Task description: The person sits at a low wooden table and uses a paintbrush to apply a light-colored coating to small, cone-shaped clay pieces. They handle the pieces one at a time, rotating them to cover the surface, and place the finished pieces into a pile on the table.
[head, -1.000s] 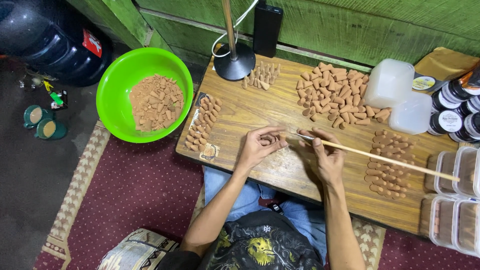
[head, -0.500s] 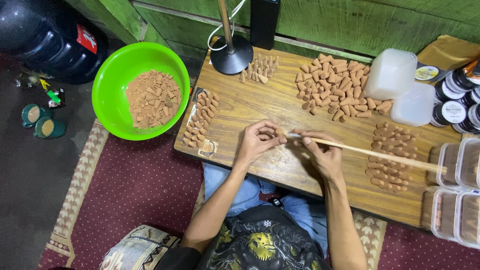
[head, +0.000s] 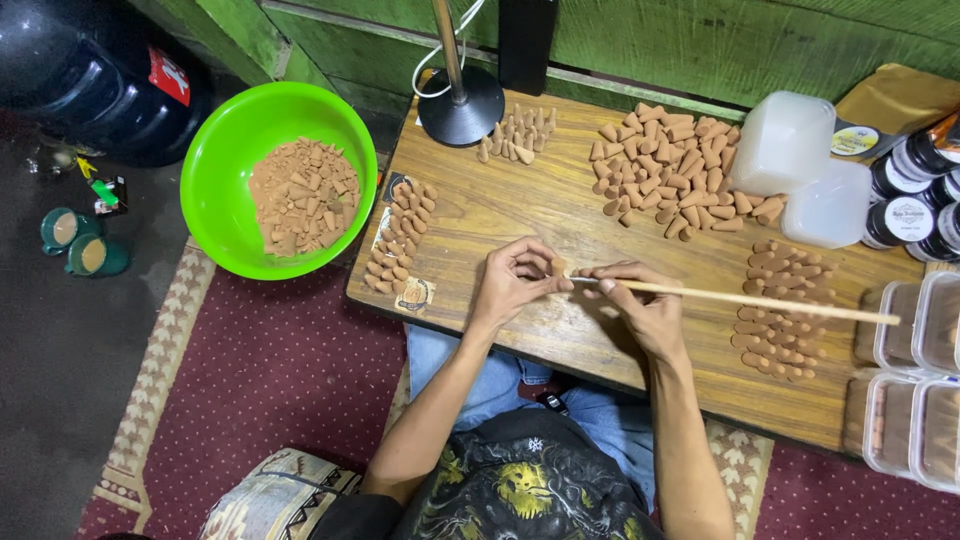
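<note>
While hands (head: pixel 580 290) work, green bowl (head: pixel 215 190) holds cones (head: pixel 300 195).

clear lidded plastic boxes (head: pixel 915 390) at tabletop's right edge | black round jars with pale circular labels (head: pixel 915 215) far right | red label (head: pixel 168 77) on dark water jug, top left

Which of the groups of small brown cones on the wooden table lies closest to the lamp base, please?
The small upright cluster of cones just right of the black lamp base, at the wooden table's far edge. The other groups lie farther off.
</note>
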